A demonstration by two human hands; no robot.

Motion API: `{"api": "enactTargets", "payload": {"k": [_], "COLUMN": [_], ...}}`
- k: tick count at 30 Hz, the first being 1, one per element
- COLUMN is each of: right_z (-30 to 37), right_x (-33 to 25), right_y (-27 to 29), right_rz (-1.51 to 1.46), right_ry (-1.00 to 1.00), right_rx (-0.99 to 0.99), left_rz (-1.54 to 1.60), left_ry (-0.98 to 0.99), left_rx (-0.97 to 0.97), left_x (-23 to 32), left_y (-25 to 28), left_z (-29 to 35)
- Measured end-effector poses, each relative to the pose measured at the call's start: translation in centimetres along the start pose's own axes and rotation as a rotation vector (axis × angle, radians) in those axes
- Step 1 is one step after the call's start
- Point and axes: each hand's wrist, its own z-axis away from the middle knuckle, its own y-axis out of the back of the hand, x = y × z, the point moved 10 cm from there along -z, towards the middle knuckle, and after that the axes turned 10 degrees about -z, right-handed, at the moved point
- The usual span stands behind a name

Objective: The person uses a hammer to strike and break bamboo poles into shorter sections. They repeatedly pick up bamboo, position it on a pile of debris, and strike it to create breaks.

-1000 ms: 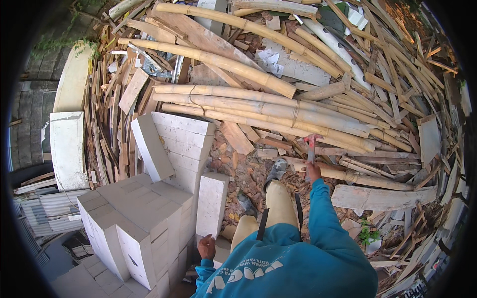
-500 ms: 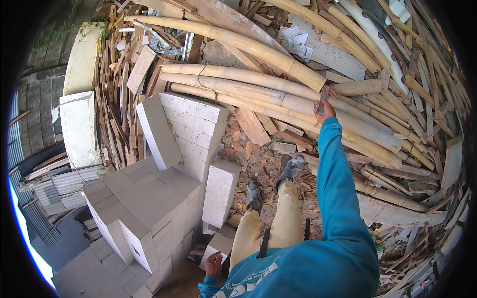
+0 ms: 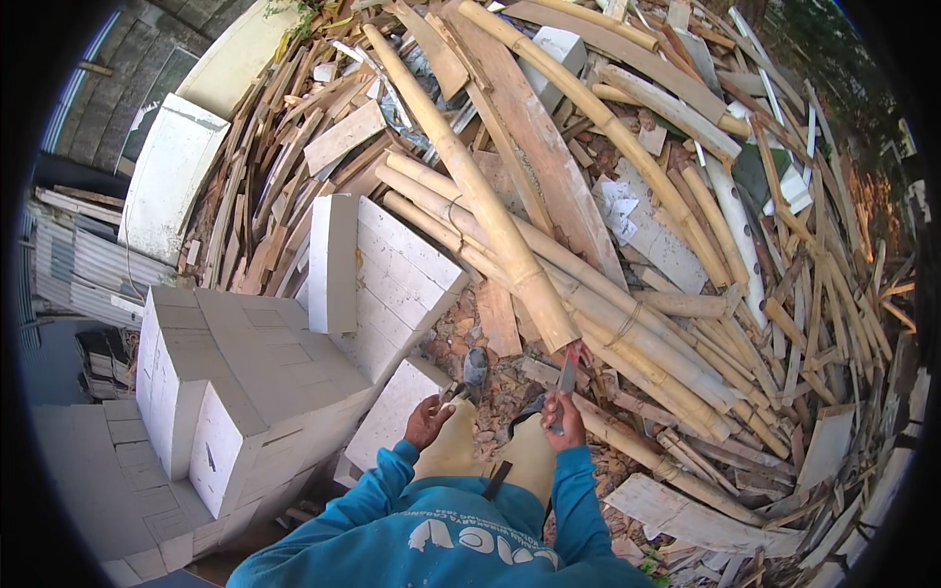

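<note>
One right hand (image 3: 565, 423), fingers round one red-headed tool (image 3: 568, 375) | one left hand (image 3: 426, 423), fingers curled, hold unclear

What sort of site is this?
Probably an outdoor building site or a materials yard, I can't tell which. Signs: stacked pale blocks, long bamboo poles lying in a heap, and loose timber boards piled beyond the blocks.

soft, even daylight, faint shadows, strong fisheye bending, black rim, dimmer upper right
</note>
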Motion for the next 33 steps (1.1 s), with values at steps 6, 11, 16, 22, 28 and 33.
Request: {"api": "enactTargets", "payload": {"k": [6, 11, 16, 22, 28, 33], "right_z": [6.6, 9.5, 11.0, 11.3, 12.3, 16.9], "right_x": [12.0, 18.0, 20.1, 20.4, 18.9, 17.6], "right_y": [-8.3, -12.6, -14.0, -15.5, -15.0, -14.2], "right_rz": [-0.041, -0.143, -0.100, -0.114, -0.430, -0.065], "right_ry": [-0.024, -0.130, -0.148, -0.087, -0.087, -0.139], "right_rx": [-0.008, -0.035, -0.032, -0.004, 0.031, 0.033], "left_rz": [0.436, 0.704, 0.944, 1.016, 0.623, 0.682], "left_ry": [0.072, 0.079, -0.043, -0.139, 0.111, 0.128], "left_rx": [-0.268, -0.387, -0.448, -0.359, 0.033, -0.018], "left_x": [2.8, 7.3, 9.7, 11.8, 11.3, 10.6], "left_y": [-1.2, -0.1, 0.4, 1.0, 3.6, 5.0], "left_z": [-10.2, -12.9, -12.3, -11.8, -11.0, -10.4]}}
